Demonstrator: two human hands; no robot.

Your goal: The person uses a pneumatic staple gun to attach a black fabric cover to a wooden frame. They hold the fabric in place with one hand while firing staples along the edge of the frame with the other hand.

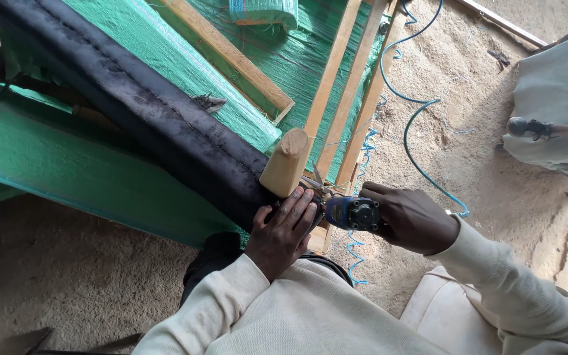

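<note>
Floor (501, 190) covered in loose pale sawdust, upturned furniture frame (350, 85) of bare wooden rails resting directly on it, green woven sheeting (87, 177) reaching the floor at left, blue coiled air hose (422, 131) trailing across the sawdust
</note>
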